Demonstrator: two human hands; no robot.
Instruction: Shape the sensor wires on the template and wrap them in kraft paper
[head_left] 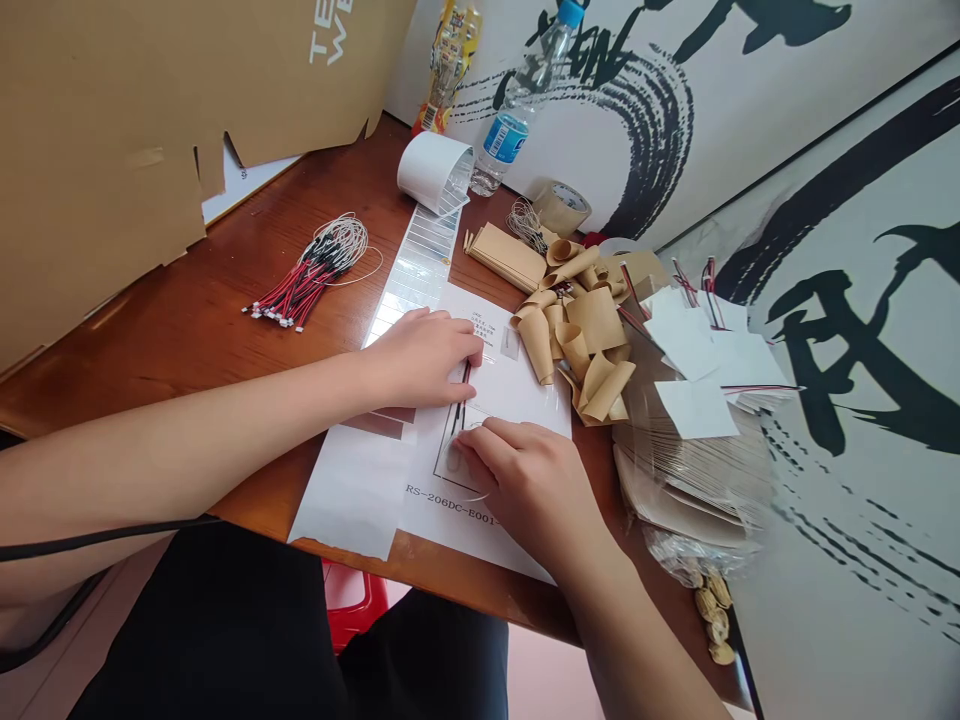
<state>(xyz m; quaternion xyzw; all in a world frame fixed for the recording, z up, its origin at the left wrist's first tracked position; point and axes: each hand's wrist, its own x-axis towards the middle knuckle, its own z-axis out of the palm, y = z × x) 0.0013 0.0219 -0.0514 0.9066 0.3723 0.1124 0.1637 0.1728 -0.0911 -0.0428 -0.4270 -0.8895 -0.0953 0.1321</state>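
Observation:
A printed white sheet point(532, 400) lies near the table's front edge, with a rectangle drawn on it. Over its upper part is my left hand point(424, 358), closed, its thumb and fingertips at the top of a thin dark cable point(463, 388). Just below, my right hand point(517, 470) is closed with its fingertips at the cable's lower end, where a pale wire loops over the sheet. A strip of silvery labels point(411, 268) runs from a white roll point(426, 172) down under my left hand. Red, black and white cables point(307, 275) lie bundled at the left.
Folded and curled brown paper pieces point(574, 325) lie right of the sheet. Beyond them is a plastic-wrapped stack of cards point(690, 460). A water bottle point(510, 130) and tape roll point(561, 207) stand at the back. A large cardboard box point(150, 130) borders the left, walnuts point(712, 610) lie lower right.

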